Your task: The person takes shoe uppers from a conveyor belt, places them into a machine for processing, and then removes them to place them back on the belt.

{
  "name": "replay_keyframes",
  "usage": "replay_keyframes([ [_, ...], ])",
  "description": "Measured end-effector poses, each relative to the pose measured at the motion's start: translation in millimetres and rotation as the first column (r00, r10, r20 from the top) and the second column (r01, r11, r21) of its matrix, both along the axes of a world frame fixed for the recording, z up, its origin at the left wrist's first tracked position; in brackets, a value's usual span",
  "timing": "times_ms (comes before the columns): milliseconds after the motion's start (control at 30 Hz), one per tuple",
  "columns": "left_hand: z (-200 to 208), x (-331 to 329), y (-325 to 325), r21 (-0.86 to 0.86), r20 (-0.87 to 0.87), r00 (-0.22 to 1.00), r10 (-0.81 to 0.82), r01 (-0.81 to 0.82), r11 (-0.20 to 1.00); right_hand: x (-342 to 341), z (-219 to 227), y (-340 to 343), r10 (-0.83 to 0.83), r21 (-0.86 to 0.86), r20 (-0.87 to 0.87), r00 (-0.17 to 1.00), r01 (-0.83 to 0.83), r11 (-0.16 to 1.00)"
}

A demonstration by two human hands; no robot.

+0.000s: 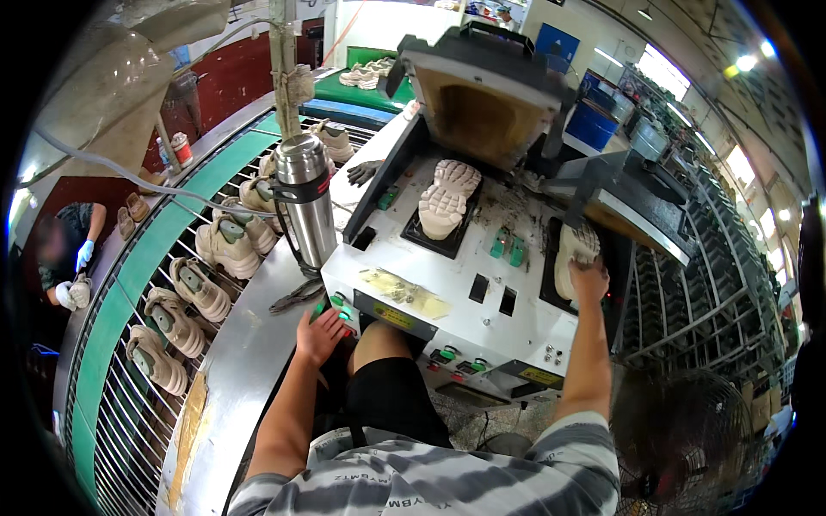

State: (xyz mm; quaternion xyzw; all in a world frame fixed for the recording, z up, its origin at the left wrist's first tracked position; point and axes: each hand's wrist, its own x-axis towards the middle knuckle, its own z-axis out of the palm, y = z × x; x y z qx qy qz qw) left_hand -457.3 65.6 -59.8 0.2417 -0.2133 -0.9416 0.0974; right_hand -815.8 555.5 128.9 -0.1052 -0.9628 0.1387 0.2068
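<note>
My right hand [589,280] is closed round the near end of a beige shoe [578,243] that lies sole up on the black pad of the right press station. My left hand [319,334] is open, its fingers stretched out beside the green buttons [339,300] on the machine's front; I cannot tell whether it touches them. A second beige shoe [446,202] rests sole up on the left station's pad, under the raised press lid [483,103]. Over the right station, another lid [632,206] is also tilted up.
Left of the white machine [404,267], a steel thermos [305,202] stands on the metal ledge, with dark pliers-like tools [297,295] beside it. Several beige shoes [202,288] line a roller conveyor. A gloved co-worker [73,241] handles a shoe at far left. A fan [680,430] stands at lower right.
</note>
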Motion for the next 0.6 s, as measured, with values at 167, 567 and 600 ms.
replay_keyframes([
  [167,-32.0,94.2,-26.8,-0.108,0.143,0.951,0.275,-0.261,0.959,-26.5,27.6,-9.8,0.097,-0.395,0.294,0.951,0.029,0.918],
  [567,-70.6,252.5,2.0,-0.281,0.318,0.794,0.518,-0.443,0.851,37.4,-8.9,-14.7,-0.224,-0.147,-0.141,0.964,0.203,0.968],
  [600,-65.9,255.7,7.2,-0.287,0.326,0.799,0.505,-0.425,0.858,67.5,-5.4,-26.8,-0.217,-0.187,-0.190,0.957,0.182,0.965],
])
